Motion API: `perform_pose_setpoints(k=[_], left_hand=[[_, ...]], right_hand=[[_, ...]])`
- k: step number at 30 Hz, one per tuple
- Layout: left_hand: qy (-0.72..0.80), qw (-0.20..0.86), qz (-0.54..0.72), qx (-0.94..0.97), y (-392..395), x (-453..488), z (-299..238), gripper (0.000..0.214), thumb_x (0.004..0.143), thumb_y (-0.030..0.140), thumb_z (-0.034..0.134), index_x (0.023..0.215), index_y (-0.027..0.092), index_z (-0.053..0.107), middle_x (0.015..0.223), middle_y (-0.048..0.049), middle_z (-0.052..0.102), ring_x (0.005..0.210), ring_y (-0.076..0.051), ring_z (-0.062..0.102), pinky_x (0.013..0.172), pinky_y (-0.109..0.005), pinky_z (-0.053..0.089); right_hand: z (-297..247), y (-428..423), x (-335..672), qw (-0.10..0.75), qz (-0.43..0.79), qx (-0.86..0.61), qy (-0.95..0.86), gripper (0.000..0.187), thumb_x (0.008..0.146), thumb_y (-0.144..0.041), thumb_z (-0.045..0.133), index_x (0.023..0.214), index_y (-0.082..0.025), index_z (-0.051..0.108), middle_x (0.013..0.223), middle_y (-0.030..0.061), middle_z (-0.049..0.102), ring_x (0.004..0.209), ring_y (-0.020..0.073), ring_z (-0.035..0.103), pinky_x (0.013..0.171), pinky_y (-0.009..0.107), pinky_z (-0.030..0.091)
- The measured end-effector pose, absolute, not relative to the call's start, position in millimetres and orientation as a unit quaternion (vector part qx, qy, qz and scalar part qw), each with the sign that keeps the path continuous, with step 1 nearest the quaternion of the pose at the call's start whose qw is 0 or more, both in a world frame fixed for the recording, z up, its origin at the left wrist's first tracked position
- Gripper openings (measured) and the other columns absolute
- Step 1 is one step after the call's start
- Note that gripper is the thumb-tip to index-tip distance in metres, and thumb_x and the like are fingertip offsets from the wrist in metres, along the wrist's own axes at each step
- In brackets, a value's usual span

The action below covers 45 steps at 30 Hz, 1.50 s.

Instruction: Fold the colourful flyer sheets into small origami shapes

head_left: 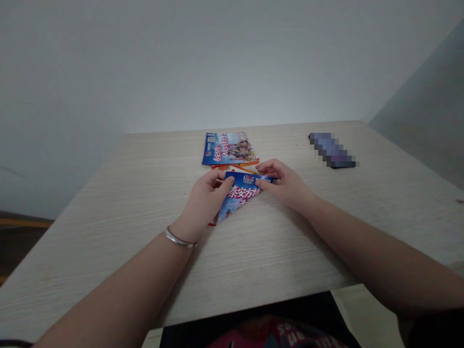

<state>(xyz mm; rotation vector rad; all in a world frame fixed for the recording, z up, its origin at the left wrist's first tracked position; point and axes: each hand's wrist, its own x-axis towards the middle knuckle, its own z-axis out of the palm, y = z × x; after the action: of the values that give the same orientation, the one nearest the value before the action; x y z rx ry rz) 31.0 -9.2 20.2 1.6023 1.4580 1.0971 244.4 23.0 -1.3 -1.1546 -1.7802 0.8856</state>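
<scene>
Two hands of mine meet over one folded leaflet near the middle of the pale wooden table. On the left, a thin silver bangle sits on my wrist, and just past it my left hand is curled around the leaflet's left edge, thumb lying flat on the blue printed face, the other fingers tucked at the edge where I cannot see their tips. The leaflet itself is blue with white and red lettering, folded into a triangle whose point aims back toward me; its lower part lies on the table and part of it is hidden beneath my left palm. Just behind it, touching or nearly so, a small pile of leaflets of the same print lies flat, with an orange edge showing underneath. My right hand closes on the folded leaflet's upper right corner, fingertips pinched together there, wrist resting low. Farther right, well apart, a dark flat object lies blurred beyond recognition.
</scene>
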Motion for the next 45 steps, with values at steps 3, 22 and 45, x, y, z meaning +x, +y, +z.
perform_pose_setpoints(k=[3, 22, 45], left_hand=[[0.564, 0.341, 0.442, 0.609, -8.2, 30.9, 18.9, 0.025, 0.086, 0.033, 0.063, 0.069, 0.019, 0.052, 0.071, 0.0009, 0.057, 0.064, -0.012, 0.052, 0.057, -0.026, 0.042], [0.484, 0.476, 0.479, 0.556, -2.1, 30.1, 5.9, 0.019, 0.094, 0.037, 0.061, 0.099, 0.018, 0.063, 0.096, -0.0039, 0.073, 0.082, -0.016, 0.068, 0.074, -0.028, 0.057], [0.627, 0.247, 0.292, 0.679, 6.4, 16.5, 12.4, 0.041, 0.085, 0.017, 0.059, 0.123, 0.018, 0.072, 0.104, -0.0077, 0.076, 0.077, -0.019, 0.066, 0.074, -0.033, 0.055]], right_hand=[[-0.9, 23.8, 245.4, 0.416, 0.325, -0.459, -0.715, 0.016, 0.080, -0.032, 0.075, 0.081, -0.022, 0.063, 0.108, 0.0082, 0.071, 0.104, 0.0240, 0.065, 0.093, 0.045, 0.054], [-8.8, 30.8, 248.6, 0.446, 0.266, -0.407, -0.752, 0.007, 0.079, -0.028, 0.072, 0.077, -0.024, 0.067, 0.120, 0.0068, 0.069, 0.118, 0.0263, 0.061, 0.106, 0.052, 0.044], [-4.8, 26.5, 261.2, 0.180, 0.181, -0.106, -0.961, 0.017, 0.092, -0.027, 0.066, 0.103, -0.029, 0.079, 0.111, 0.0049, 0.077, 0.104, 0.0173, 0.068, 0.095, 0.037, 0.051]])
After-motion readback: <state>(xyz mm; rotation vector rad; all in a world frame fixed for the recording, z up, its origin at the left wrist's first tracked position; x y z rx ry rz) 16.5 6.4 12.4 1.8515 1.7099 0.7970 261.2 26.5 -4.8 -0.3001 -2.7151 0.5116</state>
